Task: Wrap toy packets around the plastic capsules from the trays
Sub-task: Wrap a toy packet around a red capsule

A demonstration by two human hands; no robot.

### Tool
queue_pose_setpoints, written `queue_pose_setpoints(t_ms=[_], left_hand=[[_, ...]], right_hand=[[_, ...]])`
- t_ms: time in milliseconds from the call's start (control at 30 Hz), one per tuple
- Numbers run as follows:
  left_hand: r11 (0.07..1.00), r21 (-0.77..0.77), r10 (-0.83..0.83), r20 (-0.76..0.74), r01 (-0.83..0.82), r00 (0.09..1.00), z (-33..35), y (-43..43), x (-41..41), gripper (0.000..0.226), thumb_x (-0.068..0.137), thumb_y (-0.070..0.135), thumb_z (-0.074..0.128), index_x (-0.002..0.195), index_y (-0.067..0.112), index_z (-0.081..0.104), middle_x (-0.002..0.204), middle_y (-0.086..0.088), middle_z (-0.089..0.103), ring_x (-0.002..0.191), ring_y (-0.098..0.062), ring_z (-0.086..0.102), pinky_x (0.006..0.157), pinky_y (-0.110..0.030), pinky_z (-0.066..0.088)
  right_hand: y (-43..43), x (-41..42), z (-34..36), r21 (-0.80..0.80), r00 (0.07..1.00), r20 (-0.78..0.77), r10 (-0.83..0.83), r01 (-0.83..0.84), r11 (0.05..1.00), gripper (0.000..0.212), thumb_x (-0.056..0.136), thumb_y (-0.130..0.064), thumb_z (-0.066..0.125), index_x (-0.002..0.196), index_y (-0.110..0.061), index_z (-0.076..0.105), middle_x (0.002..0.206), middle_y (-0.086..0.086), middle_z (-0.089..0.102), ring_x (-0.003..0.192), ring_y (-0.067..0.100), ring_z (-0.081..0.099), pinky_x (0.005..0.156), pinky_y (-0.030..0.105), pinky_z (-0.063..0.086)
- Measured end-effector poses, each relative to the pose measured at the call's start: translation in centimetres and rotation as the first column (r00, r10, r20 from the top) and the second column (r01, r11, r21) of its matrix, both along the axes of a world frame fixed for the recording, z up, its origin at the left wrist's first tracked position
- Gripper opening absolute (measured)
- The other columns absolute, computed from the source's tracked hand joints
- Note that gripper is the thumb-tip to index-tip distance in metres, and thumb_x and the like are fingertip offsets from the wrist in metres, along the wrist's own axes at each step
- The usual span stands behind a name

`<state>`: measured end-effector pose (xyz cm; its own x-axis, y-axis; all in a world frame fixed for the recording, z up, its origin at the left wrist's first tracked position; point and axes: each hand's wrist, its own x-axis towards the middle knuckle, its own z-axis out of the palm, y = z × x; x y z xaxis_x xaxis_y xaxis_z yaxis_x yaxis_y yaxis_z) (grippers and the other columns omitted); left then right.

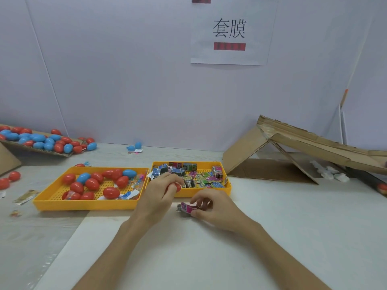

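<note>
A red egg-shaped plastic capsule (176, 187) was gripped in the curled fingers of the left hand (160, 192), by which the near left corner of the yellow perforated tray of printed toy packets (209, 193) was hidden. A pink foil packet (187, 206) was pinched by the right hand (212, 208) low over the white table (293, 227). Red and blue capsules were held in a second yellow tray (83, 206) just beside the first, and a folded cardboard ramp (293, 141) was propped at the right.

wall sign (229, 31), cardboard ramp (293, 143), table (293, 216)
</note>
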<state>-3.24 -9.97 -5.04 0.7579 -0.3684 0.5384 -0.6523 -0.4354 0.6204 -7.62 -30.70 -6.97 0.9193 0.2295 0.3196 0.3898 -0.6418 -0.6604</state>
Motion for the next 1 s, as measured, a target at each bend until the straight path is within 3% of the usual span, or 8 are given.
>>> queue_pose_setpoints(t_ms=[133,267,367,667,767,833,900,1000], left_hand=[[0.995,0.102,-0.013,-0.062,0.019,0.998,-0.1,0.2,-0.1,0.028,0.089,0.032,0.037,0.073,0.027,0.060,0.068,0.008,0.059,0.070,-0.013,0.057,0.064,-0.043,0.048],[0.930,0.365,0.005,-0.143,0.048,0.990,-0.3,0.6,0.0,0.038,0.081,0.073,0.051,0.090,0.038,0.064,0.073,0.014,0.063,0.073,-0.005,0.057,0.065,-0.028,0.046],[0.836,0.548,0.028,-0.102,0.033,0.994,-0.5,0.4,-0.1,0.038,0.078,0.072,0.063,0.103,0.043,0.065,0.092,0.021,0.067,0.090,-0.002,0.059,0.079,-0.035,0.052],[0.849,0.528,0.035,-0.111,0.029,0.993,-0.4,0.3,-0.2,0.033,0.082,0.067,0.066,0.103,0.041,0.067,0.097,0.022,0.068,0.096,-0.004,0.059,0.083,-0.038,0.053],[0.842,0.539,0.044,-0.115,0.025,0.992,-0.3,0.2,-0.2,0.032,0.082,0.065,0.066,0.105,0.042,0.066,0.098,0.023,0.067,0.097,-0.004,0.059,0.083,-0.039,0.054],[0.836,0.548,0.048,-0.117,0.024,0.992,-0.3,0.3,-0.2,0.032,0.083,0.064,0.065,0.106,0.043,0.066,0.099,0.024,0.066,0.098,-0.004,0.059,0.084,-0.039,0.054],[0.834,0.551,0.051,-0.128,0.028,0.990,-0.3,0.3,-0.2,0.032,0.083,0.065,0.065,0.108,0.044,0.065,0.101,0.025,0.066,0.101,-0.004,0.058,0.087,-0.040,0.053],[0.831,0.555,0.046,-0.137,0.038,0.989,-0.3,0.2,-0.2,0.032,0.084,0.065,0.064,0.109,0.045,0.065,0.104,0.025,0.066,0.103,-0.004,0.058,0.089,-0.041,0.053]], right_hand=[[0.0,0.0,0.1,0.014,1.000,0.017,-0.013,0.012,1.000,0.012,0.082,-0.024,0.078,0.088,-0.032,0.072,0.086,-0.014,0.066,0.080,0.006,0.063,0.069,0.012,0.046],[-0.1,0.0,0.2,0.023,1.000,0.022,-0.018,0.018,1.000,0.008,0.081,-0.025,0.079,0.080,-0.030,0.073,0.083,-0.013,0.062,0.077,0.008,0.063,0.069,0.016,0.048],[-0.2,-0.1,0.3,0.015,1.000,0.012,0.009,-0.009,1.000,0.013,0.078,-0.022,0.080,0.081,-0.033,0.073,0.085,-0.014,0.062,0.079,0.006,0.064,0.070,0.013,0.047],[-0.2,-0.1,0.4,-0.018,1.000,0.019,0.004,-0.004,1.000,0.008,0.083,-0.016,0.077,0.082,-0.024,0.074,0.089,-0.005,0.063,0.079,0.006,0.061,0.069,0.014,0.045],[-0.1,-0.2,0.6,0.026,0.995,0.091,-0.040,0.038,0.999,0.011,0.086,-0.017,0.074,0.078,-0.024,0.070,0.086,-0.007,0.061,0.076,0.007,0.060,0.069,0.015,0.044],[-0.2,-0.1,0.9,0.032,0.965,0.223,-0.136,0.132,0.991,0.008,0.090,-0.017,0.071,0.083,-0.022,0.071,0.088,-0.010,0.061,0.081,0.005,0.059,0.077,0.025,0.046],[-0.7,0.2,1.0,-0.026,0.905,0.312,-0.289,0.312,0.950,0.009,0.095,-0.026,0.065,0.097,-0.025,0.074,0.101,-0.013,0.063,0.099,0.008,0.057,0.091,0.036,0.042],[-1.6,0.4,1.1,-0.235,0.846,0.238,-0.477,0.527,0.817,0.028,0.102,-0.046,0.046,0.116,-0.040,0.070,0.127,-0.015,0.058,0.126,0.008,0.043,0.107,0.036,0.019]])
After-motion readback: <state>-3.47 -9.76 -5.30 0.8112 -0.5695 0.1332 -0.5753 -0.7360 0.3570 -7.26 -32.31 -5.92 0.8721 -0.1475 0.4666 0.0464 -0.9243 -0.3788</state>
